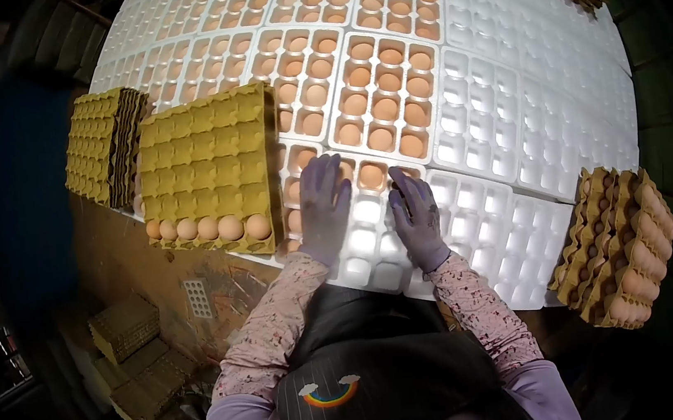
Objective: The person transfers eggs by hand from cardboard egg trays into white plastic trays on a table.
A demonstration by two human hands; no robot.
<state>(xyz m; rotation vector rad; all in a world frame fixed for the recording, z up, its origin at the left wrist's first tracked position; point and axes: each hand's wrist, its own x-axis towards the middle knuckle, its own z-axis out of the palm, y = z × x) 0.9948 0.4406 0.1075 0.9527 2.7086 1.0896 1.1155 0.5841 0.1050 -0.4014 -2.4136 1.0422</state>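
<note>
My left hand, in a thin pale purple glove, lies stretched out over the left side of a white foam egg tray. An egg peeks out beside its fingertips. My right hand, gloved alike, has its fingers slightly bent over the tray's top right cell, where an egg is mostly covered. Between the hands one brown egg sits in the top row. The cells below it hold no eggs. Neither hand shows an egg lifted in its grasp.
Filled foam trays cover the table's middle and left; egg-free trays lie to the right. A yellow pulp carton stands on edge at left, eggs along its bottom. Stacked egg cartons stand at right; others are low at left.
</note>
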